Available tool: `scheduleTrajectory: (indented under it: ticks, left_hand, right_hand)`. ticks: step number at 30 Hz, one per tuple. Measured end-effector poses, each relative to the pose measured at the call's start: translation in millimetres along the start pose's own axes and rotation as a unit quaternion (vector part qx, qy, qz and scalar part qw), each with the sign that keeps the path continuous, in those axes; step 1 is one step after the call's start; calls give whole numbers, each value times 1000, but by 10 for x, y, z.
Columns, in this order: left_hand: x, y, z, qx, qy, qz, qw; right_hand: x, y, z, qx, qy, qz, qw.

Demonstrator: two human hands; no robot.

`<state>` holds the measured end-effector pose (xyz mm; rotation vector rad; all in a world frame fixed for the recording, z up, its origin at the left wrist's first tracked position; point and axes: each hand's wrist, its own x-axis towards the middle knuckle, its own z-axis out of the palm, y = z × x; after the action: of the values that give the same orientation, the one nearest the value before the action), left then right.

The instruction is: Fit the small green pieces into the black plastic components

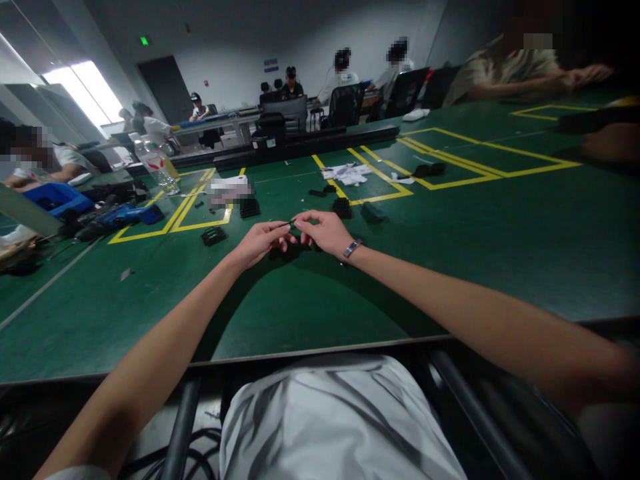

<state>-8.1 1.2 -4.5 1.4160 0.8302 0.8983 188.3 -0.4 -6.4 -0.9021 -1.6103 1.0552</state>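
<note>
Plainly, counter: smooth green, yellow-lined
Dark piece: small, slender
Left hand and right hand: fingertips pinching the piece between them

Dim o/all, far R nr black. Window up L blown out. Soft shadows on table under both forearms. Wide-angle stretch at edges, bkgd tilted + soft. Some heads pixelated, fine detail smeared.
</note>
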Motion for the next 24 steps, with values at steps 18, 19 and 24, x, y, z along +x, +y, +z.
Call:
scheduleTrajectory:
  ticks: [18, 19, 24]
  left_hand:
    - [-32, 50, 93, -8, -1, 27, 1000]
    - [-31, 47, 89, -7, -3, 28, 1000]
    - [-20, 26, 66, -3, -15, 29, 999]
  right_hand:
    - [-24, -22, 0, 18, 4, -45, 999]
    - [-25, -24, -1, 17, 3, -48, 999]
    - [-27, -27, -6, 14, -3, -49, 999]
